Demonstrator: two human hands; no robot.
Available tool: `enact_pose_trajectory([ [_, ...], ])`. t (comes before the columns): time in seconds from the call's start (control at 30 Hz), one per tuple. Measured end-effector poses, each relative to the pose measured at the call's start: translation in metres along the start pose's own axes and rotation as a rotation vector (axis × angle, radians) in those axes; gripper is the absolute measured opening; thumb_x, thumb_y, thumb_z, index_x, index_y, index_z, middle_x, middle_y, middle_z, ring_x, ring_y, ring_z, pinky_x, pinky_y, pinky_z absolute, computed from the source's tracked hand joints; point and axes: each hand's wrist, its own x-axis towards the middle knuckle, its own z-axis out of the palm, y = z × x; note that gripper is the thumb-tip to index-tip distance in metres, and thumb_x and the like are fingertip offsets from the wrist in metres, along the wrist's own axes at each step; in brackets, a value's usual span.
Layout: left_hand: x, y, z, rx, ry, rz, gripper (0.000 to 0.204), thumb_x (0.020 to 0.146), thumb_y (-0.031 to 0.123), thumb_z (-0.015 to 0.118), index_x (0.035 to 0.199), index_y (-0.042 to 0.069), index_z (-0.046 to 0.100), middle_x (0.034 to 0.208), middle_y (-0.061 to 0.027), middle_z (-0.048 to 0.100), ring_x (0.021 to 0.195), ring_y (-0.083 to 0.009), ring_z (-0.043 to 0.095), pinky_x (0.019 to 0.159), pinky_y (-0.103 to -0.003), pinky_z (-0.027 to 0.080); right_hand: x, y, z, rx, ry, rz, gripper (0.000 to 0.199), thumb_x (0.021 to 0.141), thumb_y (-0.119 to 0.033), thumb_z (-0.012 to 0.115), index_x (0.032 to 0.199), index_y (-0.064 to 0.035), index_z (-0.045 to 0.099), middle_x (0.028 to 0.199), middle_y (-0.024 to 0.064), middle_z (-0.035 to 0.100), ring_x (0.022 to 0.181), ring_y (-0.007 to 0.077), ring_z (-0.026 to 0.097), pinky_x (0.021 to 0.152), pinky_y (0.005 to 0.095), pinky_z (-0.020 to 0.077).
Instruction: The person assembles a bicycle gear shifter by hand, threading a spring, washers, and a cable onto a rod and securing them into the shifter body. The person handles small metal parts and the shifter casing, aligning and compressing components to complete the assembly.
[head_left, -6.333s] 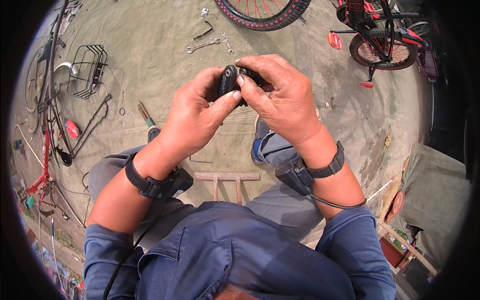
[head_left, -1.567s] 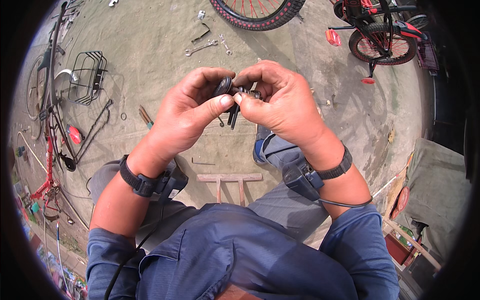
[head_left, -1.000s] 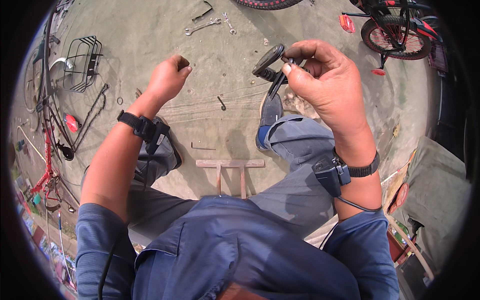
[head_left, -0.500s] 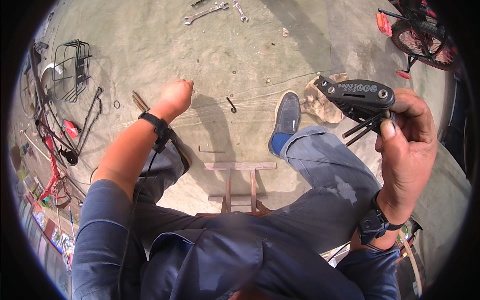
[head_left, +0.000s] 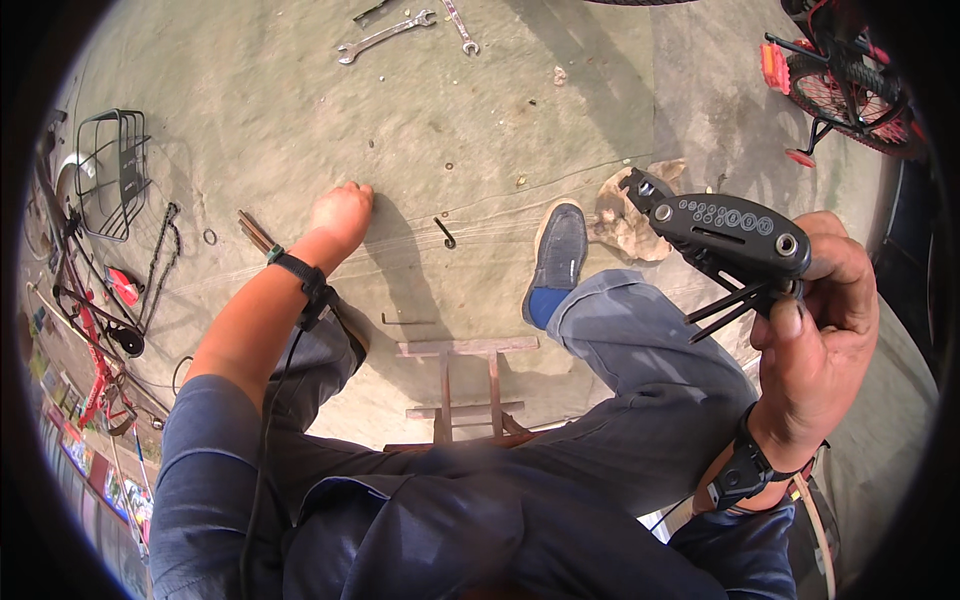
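Observation:
My right hand (head_left: 815, 330) is raised at the right and grips a black folding hex-key tool (head_left: 722, 232) with several keys fanned out below its body. My left hand (head_left: 342, 212) reaches down to the concrete ground with its fingers curled under, so what they touch is hidden. A small bent hex key (head_left: 445, 234) lies on the ground a little right of that hand. Thin brown rods (head_left: 256, 231) lie just left of my left wrist.
Wrenches (head_left: 385, 35) lie at the top. A wire basket (head_left: 112, 172), a chain (head_left: 157, 262) and red bicycle parts (head_left: 95, 345) are at the left. A bicycle with a red pedal (head_left: 840, 75) stands top right. A small metal stool frame (head_left: 465, 385) is between my legs.
My hands have parted: the left went down to the ground at the left, the right carried the folding tool out to the right. My head has tilted lower.

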Motion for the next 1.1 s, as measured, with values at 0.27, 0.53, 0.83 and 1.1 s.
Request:
enact_pose_trajectory([
  [0.27, 0.002, 0.0, 0.003, 0.032, -0.031, 0.018, 0.018, 0.086, 0.007, 0.058, 0.103, 0.003, 0.061, 0.11, -0.0182, 0.064, 0.096, -0.0345, 0.067, 0.08, -0.043, 0.057, 0.009, 0.006, 0.003, -0.053, 0.012, -0.031, 0.034, 0.078, -0.019, 0.079, 0.103, -0.0032, 0.062, 0.1, 0.0083, 0.057, 0.067, 0.0041, 0.05, 0.05, 0.0156, 0.0428],
  [0.53, 0.007, 0.023, 0.005, -0.756, -0.059, 0.055, 0.014, 0.084, 0.003, 0.063, 0.098, 0.002, 0.06, 0.088, -0.0114, 0.066, 0.081, -0.0255, 0.069, 0.07, -0.036, 0.055, 0.01, 0.002, 0.009, 0.137, 0.054, 0.071, 0.029, 0.075, -0.006, 0.074, 0.101, -0.0003, 0.063, 0.103, 0.0096, 0.059, 0.073, 0.0058, 0.051, 0.055, 0.0184, 0.047],
  [0.83, -0.011, 0.1, -0.138, -1.715, -0.131, 0.278, 0.011, 0.095, 0.008, 0.065, 0.104, 0.003, 0.061, 0.091, -0.0032, 0.065, 0.08, -0.0121, 0.067, 0.067, -0.026, 0.052, 0.008, 0.001, 0.001, 0.179, -0.002, 0.088, 0.035, 0.071, 0.018, 0.068, 0.103, 0.0034, 0.065, 0.106, 0.0079, 0.06, 0.09, 0.0082, 0.054, 0.077, 0.0216, 0.0443],
  [1.1, -0.084, 0.164, -0.249, -1.741, 0.398, 0.773, 0.013, 0.092, -0.005, 0.064, 0.104, -0.001, 0.06, 0.099, -0.0109, 0.063, 0.084, -0.0148, 0.066, 0.066, -0.024, 0.052, 0.004, 0.001, 0.005, 0.273, -0.017, 0.102, 0.031, 0.074, 0.016, 0.069, 0.103, 0.0073, 0.064, 0.11, 0.0109, 0.059, 0.098, 0.0125, 0.06, 0.085, 0.0242, 0.0502],
])
